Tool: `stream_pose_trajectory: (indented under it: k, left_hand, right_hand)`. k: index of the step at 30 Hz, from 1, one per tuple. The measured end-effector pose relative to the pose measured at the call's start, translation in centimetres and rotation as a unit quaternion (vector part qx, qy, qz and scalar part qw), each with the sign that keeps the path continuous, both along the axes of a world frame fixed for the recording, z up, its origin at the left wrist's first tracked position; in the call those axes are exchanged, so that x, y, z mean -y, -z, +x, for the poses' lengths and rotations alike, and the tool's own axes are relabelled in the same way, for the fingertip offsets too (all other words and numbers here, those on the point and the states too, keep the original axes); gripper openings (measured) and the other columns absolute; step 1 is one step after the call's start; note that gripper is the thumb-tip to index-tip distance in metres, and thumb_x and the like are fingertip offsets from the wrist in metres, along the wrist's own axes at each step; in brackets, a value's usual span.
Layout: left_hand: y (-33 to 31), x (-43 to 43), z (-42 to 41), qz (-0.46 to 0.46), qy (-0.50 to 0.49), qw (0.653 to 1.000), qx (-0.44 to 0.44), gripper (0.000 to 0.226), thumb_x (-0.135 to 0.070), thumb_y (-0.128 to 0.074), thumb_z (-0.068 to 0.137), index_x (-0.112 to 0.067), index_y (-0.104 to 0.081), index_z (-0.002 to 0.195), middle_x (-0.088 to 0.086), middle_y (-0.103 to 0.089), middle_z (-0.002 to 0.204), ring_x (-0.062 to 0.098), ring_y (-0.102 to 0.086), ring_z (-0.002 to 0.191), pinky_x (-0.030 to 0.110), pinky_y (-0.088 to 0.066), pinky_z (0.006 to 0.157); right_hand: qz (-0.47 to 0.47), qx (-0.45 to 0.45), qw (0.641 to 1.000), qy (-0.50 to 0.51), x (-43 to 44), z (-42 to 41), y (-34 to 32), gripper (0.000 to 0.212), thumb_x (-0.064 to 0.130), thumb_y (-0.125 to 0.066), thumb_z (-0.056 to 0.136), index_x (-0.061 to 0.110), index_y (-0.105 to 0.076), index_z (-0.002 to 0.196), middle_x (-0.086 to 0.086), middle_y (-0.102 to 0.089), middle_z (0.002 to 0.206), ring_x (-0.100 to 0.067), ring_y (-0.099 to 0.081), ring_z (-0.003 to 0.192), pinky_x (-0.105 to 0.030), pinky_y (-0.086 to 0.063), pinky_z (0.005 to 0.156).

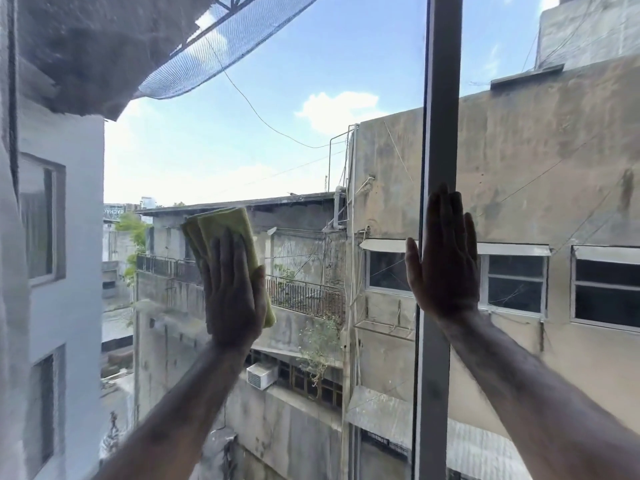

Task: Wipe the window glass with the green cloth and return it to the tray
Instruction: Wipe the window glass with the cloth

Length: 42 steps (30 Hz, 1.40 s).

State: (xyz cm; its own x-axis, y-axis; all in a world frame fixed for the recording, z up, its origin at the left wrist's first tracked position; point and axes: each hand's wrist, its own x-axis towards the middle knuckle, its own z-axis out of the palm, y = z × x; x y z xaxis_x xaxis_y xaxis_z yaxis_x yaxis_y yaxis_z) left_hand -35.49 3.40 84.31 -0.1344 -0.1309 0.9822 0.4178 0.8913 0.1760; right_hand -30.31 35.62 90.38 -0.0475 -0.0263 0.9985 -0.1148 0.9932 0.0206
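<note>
The window glass (277, 140) fills most of the view, with buildings and sky behind it. My left hand (233, 292) lies flat on the folded green cloth (228, 221) and presses it against the left pane, fingers pointing up. The cloth sticks out above my fingertips and along the right side of my palm. My right hand (445, 265) is spread flat, palm forward, against the grey vertical window frame (441, 98) and the glass beside it, and holds nothing. The tray is out of view.
The grey frame bar runs from top to bottom right of centre and splits the glass into a left and a right pane. A pale curtain or wall edge (10, 306) borders the far left.
</note>
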Motion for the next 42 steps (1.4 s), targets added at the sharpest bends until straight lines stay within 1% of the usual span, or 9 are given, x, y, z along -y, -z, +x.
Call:
stream_pose_trajectory:
  k: [4,10,16,19,22,27,32,37,42]
  left_hand:
    - [-6.2,-4.3,0.1,0.086,0.032,0.996,-0.017,0.060,-0.031,-0.036,0.112,-0.005,-0.021,0.164,0.017,-0.022,0.174,0.033,-0.014,0.164,0.060,-0.019,0.131]
    - [-1.2,-4.6,-0.4,-0.321,0.008,0.942,-0.095,0.058,-0.020,-0.052,0.110,-0.010,-0.031,0.162,0.017,-0.030,0.171,0.034,-0.023,0.162,0.060,-0.030,0.128]
    - [-7.7,-2.6,-0.6,0.135,0.010,0.990,-0.031,0.056,-0.029,-0.032,0.112,-0.008,-0.023,0.164,0.015,-0.027,0.172,0.033,-0.018,0.163,0.061,-0.022,0.130]
    - [-7.1,-8.3,0.0,-0.155,0.042,0.981,-0.111,0.056,-0.021,-0.042,0.112,-0.012,-0.024,0.164,0.015,-0.026,0.173,0.035,-0.016,0.163,0.059,-0.022,0.132]
    - [-6.9,-8.6,-0.2,-0.422,0.028,0.894,-0.150,0.052,-0.024,-0.040,0.114,-0.014,-0.028,0.163,0.014,-0.032,0.171,0.032,-0.019,0.163,0.056,-0.027,0.130]
    - [-13.1,-9.0,0.8,0.009,0.051,0.996,-0.074,0.054,-0.026,-0.036,0.113,-0.015,-0.023,0.164,0.010,-0.028,0.173,0.033,-0.018,0.163,0.054,-0.026,0.131]
    - [-11.7,-11.9,0.9,-0.416,0.026,0.895,-0.160,0.051,-0.025,-0.039,0.114,-0.015,-0.028,0.163,0.015,-0.032,0.171,0.037,-0.016,0.163,0.055,-0.022,0.132]
    - [-12.5,-13.8,2.4,-0.122,0.036,0.986,-0.106,0.052,-0.025,-0.041,0.112,-0.012,-0.033,0.161,0.010,-0.034,0.170,0.033,-0.025,0.161,0.056,-0.026,0.131]
    - [-3.8,-13.3,2.4,-0.401,0.038,0.909,-0.106,0.050,-0.024,-0.044,0.110,-0.016,-0.039,0.160,0.008,-0.037,0.169,0.028,-0.026,0.161,0.054,-0.028,0.129]
  right_hand:
    - [0.011,-0.009,1.000,0.001,-0.2,-0.3,0.2,0.076,0.023,-0.037,0.101,0.005,-0.010,0.170,-0.012,-0.008,0.181,-0.028,-0.008,0.169,-0.051,-0.014,0.138]
    - [0.013,-0.019,1.000,0.001,-0.2,-0.4,0.3,0.088,0.012,-0.039,0.088,0.005,-0.011,0.170,-0.013,-0.009,0.181,-0.029,-0.009,0.169,-0.051,-0.015,0.137]
    - [0.018,-0.019,1.000,0.004,-0.4,-0.9,0.2,0.088,0.014,-0.036,0.087,0.006,-0.009,0.171,-0.012,-0.007,0.182,-0.028,-0.007,0.170,-0.050,-0.014,0.138]
    - [0.015,-0.016,1.000,0.006,-0.4,-0.9,0.2,0.088,0.015,-0.037,0.088,0.006,-0.009,0.171,-0.012,-0.007,0.182,-0.028,-0.007,0.170,-0.049,-0.012,0.138]
    - [0.015,-0.012,1.000,0.008,-0.4,-0.8,0.2,0.088,0.017,-0.039,0.088,0.007,-0.009,0.171,-0.012,-0.009,0.181,-0.028,-0.008,0.169,-0.050,-0.014,0.138]
    - [0.016,-0.014,1.000,0.005,-0.4,-0.8,0.2,0.086,0.019,-0.039,0.090,0.005,-0.011,0.170,-0.014,-0.011,0.181,-0.029,-0.010,0.169,-0.050,-0.014,0.138]
    - [0.013,-0.017,1.000,-0.011,-0.3,-0.5,0.3,0.088,0.019,-0.038,0.087,0.006,-0.012,0.170,-0.012,-0.012,0.181,-0.029,-0.011,0.169,-0.051,-0.015,0.137]
    - [0.014,-0.016,1.000,-0.016,-0.1,-0.1,0.3,0.086,0.016,-0.038,0.087,0.002,-0.015,0.169,-0.016,-0.014,0.180,-0.031,-0.013,0.169,-0.052,-0.015,0.137]
    - [0.012,-0.011,1.000,0.001,0.0,0.0,0.2,0.066,0.018,-0.034,0.107,0.001,-0.019,0.169,-0.017,-0.018,0.179,-0.033,-0.017,0.168,-0.052,-0.018,0.136]
